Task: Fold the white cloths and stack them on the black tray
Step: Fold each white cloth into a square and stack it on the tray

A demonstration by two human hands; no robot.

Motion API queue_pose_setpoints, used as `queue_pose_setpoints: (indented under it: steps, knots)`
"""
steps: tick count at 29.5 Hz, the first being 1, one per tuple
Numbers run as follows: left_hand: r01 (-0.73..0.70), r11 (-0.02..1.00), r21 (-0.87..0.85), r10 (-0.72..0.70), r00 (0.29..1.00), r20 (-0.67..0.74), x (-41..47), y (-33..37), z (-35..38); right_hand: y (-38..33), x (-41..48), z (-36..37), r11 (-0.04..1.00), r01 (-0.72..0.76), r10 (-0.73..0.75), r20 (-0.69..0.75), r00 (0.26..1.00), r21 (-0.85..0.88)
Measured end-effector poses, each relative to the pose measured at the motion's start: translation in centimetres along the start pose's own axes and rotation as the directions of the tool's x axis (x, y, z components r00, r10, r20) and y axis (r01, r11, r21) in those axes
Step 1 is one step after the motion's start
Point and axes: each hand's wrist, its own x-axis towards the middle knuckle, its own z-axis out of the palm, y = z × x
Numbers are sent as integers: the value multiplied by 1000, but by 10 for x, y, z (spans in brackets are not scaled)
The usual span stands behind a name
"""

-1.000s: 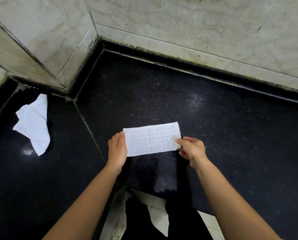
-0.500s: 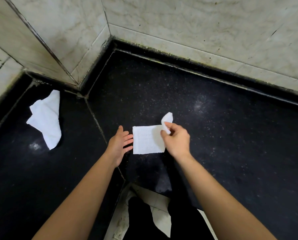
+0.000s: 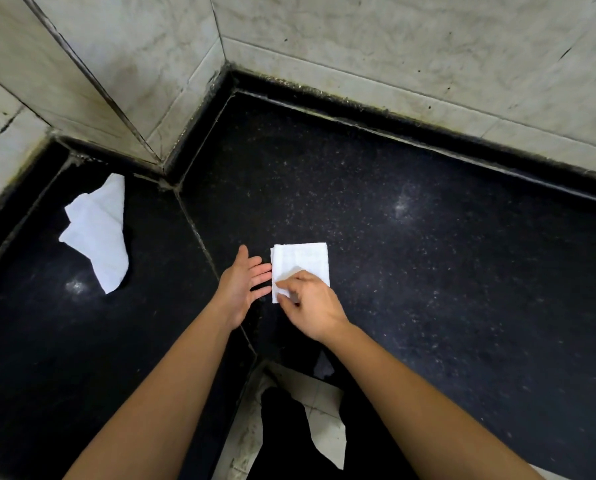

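Fingers (image 3: 296, 278) of the right hand (image 3: 312, 306) curl to pinch the folded cloth (image 3: 303, 259) at its near-left corner, likely squaring the layers. The left hand (image 3: 241, 285), fingers straight and slightly spread, touches its left edge as a stop. A crumpled cloth (image 3: 97, 237) lies well left of it; no tray shows.

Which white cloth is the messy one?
The crumpled cloth lying alone on the far left. The folded cloth lies flat under the right hand.

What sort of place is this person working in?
Likely a kitchen or utility corner: the right hand pinches a white cloth on a black speckled stone counter that meets pale marble-look wall tiles, with light floor tiles below its edge.
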Motion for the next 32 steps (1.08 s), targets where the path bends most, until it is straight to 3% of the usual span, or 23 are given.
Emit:
queue_pose_setpoints:
  steps: [2, 3, 5, 7, 8, 9, 11, 16, 20, 23, 28, 30, 32]
  knots:
    - [-180, 933, 312, 214, 974, -78, -1, -5, 1, 8, -11, -8, 998, 2, 2, -64, 998, 58]
    - [-292, 787, 544, 384, 921, -62, 1, -8, 0, 14, -16, -12, 996, -3, 15, -128, 992, 94]
    - [-439, 277, 854, 627, 756, 186, 5, -14, -4, 26, -22, -14, 1000, 7, -7, -295, 956, -2]
    - [-480, -219, 849, 544, 662, 515, 13, -21, -6, 38, -25, -8, 972, 7, -96, -371, 923, -235]
    - [-475, -373, 797, 450, 658, 603, 16, -24, -8, 41, -25, -3, 950, 9, -128, -366, 922, -311]
    - [-460, -463, 758, 377, 672, 638, 22, -26, -11, 45, -24, 1, 934, 19, -153, -353, 923, -356]
    - [-431, -524, 734, 311, 705, 637, 31, -24, -16, 51, -18, 6, 935, 34, -157, -327, 932, -352]
    - [-417, -532, 737, 267, 743, 613, 37, -27, -17, 62, -14, 3, 984, 3, -42, -221, 974, -176]
    - [-435, -452, 778, 285, 757, 588, 27, -28, -14, 50, -16, -13, 960, -250, 266, -138, 954, 123]
    - [-414, -353, 839, 382, 754, 534, 16, -24, -11, 46, -12, -20, 892, -436, 449, -124, 885, 117]
    - [-245, -375, 894, 536, 729, 425, 7, -6, 3, 39, 2, -28, 858, -507, 510, -17, 860, 85]
    - [-237, -411, 880, 487, 760, 431, 15, 7, 13, 39, 7, -28, 848, -513, 517, 3, 856, 134]
    - [-344, -473, 811, 358, 766, 533, 24, 19, 26, 40, 8, -30, 854, -496, 499, 20, 866, 160]
